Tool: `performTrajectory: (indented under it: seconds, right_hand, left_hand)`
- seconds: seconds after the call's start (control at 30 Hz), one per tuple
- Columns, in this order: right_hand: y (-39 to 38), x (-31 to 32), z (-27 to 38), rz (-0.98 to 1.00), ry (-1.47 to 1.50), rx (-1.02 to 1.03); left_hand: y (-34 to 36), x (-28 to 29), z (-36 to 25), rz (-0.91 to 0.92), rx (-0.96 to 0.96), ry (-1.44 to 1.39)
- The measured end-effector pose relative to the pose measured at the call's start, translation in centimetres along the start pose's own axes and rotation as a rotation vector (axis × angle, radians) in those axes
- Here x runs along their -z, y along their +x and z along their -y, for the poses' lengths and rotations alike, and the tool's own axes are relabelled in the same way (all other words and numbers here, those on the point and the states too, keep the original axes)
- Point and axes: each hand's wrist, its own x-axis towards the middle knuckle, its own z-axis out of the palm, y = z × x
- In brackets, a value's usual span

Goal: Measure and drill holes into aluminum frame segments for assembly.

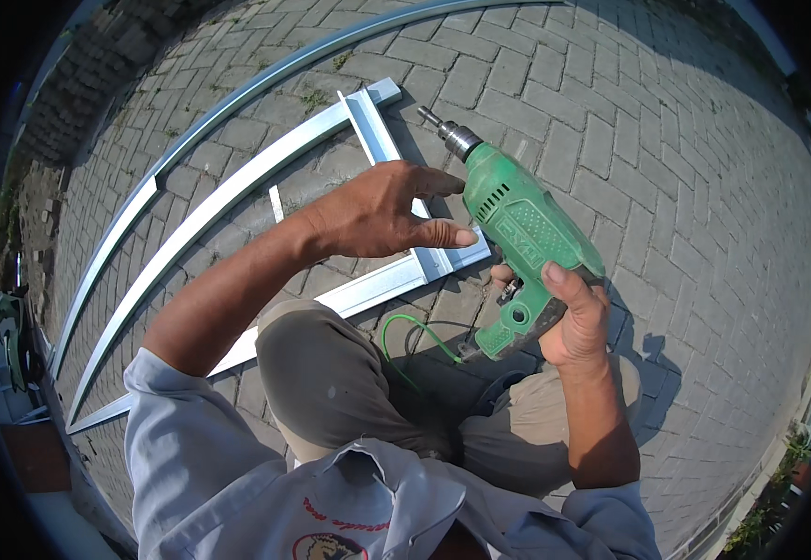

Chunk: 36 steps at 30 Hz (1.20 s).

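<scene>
A green power drill (527, 219) is held up in my right hand (578, 313), which wraps round its handle from the right. The drill's metal chuck (461, 140) points to the far left and carries a short bit or driver tip. My left hand (391, 215) is beside the drill body, thumb and forefinger spread apart, with the fingertips close to its casing; whether they touch it I cannot tell. Beneath my left hand lies a frame of shiny metal channels (368, 126), with a crosspiece joining two long rails.
Another long metal channel (223, 121) lies farther off on the grey paving blocks (685, 215). A green cable (415, 317) loops from the drill handle past my knees. Stacked blocks (97, 79) stand at the far left, and a green tool (11, 341) is at the left edge.
</scene>
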Motion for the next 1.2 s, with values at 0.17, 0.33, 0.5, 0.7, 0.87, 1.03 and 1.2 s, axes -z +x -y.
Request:
performTrajectory:
  seconds: [0.17, 0.33, 0.5, 0.7, 0.87, 1.03, 1.2]
  right_hand:
    - [1.2, 0.3, 1.8, -0.027, -0.178, 0.107]
    - [2.2, 2.5, 2.1, -0.178, -0.234, 0.147]
    - [3.0, 2.4, 1.9, -0.209, -0.233, 0.127]
    - [2.6, 2.1, 2.1, -0.178, -0.268, 0.141]
    - [2.5, 2.5, 1.9, -0.160, -0.291, 0.143]
    - [2.4, 1.8, 2.0, -0.158, -0.286, 0.161]
    - [2.0, 2.2, 2.3, -0.125, -0.327, 0.147]
  left_hand:
    - [-10.3, 0.2, -2.8, 0.700, -0.510, -0.117]
    - [-17.0, -5.6, -6.4, 0.948, -0.233, 0.300]
    - [-15.6, -7.0, -7.3, 1.074, -0.028, 0.261]
    - [-15.9, -8.5, -4.6, 0.708, -0.248, 0.086]
    - [-15.3, -8.5, -4.1, 0.711, -0.285, 0.026]
    - [-15.5, -8.5, -3.9, 0.757, -0.277, 0.047]
    - [-15.2, -8.3, -2.9, 0.757, -0.271, -0.083]
